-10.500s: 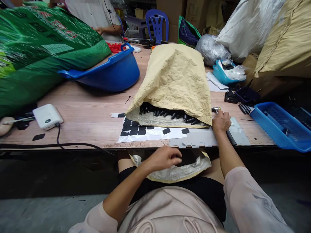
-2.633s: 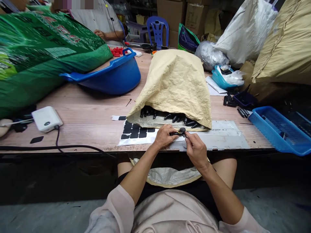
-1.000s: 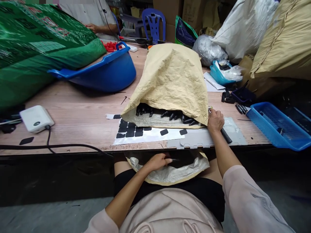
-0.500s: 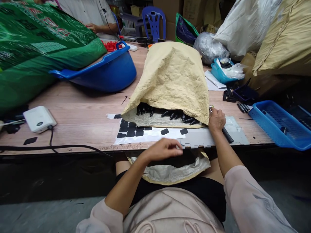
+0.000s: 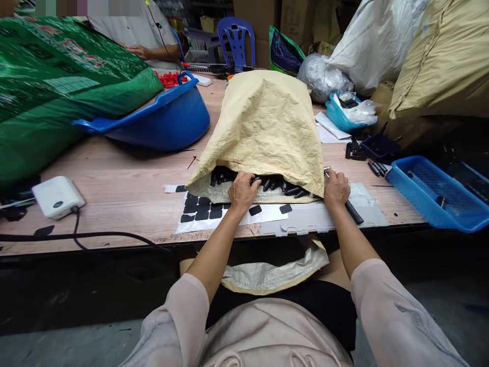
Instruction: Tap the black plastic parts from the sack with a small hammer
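Observation:
A tan woven sack [image 5: 271, 122] lies on the table with its mouth toward me, and several slim black pen-shaped parts [image 5: 293, 191] show in the opening. At that mouth, my left hand [image 5: 243, 191] has its fingers closed around one black part [image 5: 255, 179]. My right hand [image 5: 336, 188] is closed at the sack's right corner around a tool with a black handle [image 5: 354, 212]; a bit of shiny metal sticks out beyond the fingers, and the tool's kind is hidden. Below the sack lies a white sheet with black rounded stickers [image 5: 204, 210].
A blue basin [image 5: 160, 122] and a green bag [image 5: 76, 102] stand at left, near a white box [image 5: 58, 197] with a cable. At right is a blue basket [image 5: 439, 196]. Another open sack [image 5: 267, 278] hangs below the table edge. A co-worker's hand [image 5: 139, 51] shows behind.
My left hand has moved from above the lower sack up to the mouth of the sack on the table and closed on a black part. My right hand keeps its place with the tool.

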Action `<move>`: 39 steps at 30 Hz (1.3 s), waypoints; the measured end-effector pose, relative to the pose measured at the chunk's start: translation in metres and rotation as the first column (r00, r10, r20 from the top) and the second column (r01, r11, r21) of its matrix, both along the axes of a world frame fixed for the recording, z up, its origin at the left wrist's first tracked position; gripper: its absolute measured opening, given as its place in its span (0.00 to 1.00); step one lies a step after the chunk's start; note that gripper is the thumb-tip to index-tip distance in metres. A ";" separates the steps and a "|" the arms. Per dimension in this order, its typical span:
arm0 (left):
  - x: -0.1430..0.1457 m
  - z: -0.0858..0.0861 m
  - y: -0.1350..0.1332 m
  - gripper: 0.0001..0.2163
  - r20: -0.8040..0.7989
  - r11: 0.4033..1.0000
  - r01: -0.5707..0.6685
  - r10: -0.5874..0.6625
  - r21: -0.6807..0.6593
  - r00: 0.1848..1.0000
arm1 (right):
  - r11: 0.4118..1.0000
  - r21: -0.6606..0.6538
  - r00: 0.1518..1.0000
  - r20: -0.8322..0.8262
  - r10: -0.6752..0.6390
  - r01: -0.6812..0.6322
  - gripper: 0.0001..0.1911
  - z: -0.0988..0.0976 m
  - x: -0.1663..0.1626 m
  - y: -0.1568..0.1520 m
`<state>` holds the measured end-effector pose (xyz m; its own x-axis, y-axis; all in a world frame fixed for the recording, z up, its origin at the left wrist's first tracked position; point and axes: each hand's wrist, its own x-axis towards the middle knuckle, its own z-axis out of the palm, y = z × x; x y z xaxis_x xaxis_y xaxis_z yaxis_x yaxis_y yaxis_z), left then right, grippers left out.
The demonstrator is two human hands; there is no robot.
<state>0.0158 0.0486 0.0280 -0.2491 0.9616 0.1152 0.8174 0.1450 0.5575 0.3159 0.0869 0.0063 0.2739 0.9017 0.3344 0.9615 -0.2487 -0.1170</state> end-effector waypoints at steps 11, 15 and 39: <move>-0.007 -0.022 -0.066 0.04 0.122 0.907 0.402 -0.416 0.128 0.901 | 1.000 0.018 1.000 -0.015 -0.014 0.014 0.19 0.000 -0.001 0.001; 0.003 -0.027 -0.059 0.07 0.106 0.887 0.447 -0.459 0.120 0.882 | 1.000 0.007 0.999 -0.037 -0.016 0.016 0.20 0.003 -0.003 -0.001; 0.006 -0.021 -0.052 0.07 0.170 0.916 0.400 -0.400 0.035 0.900 | 0.798 0.334 0.540 -0.599 0.591 -0.502 0.17 0.044 -0.095 -0.124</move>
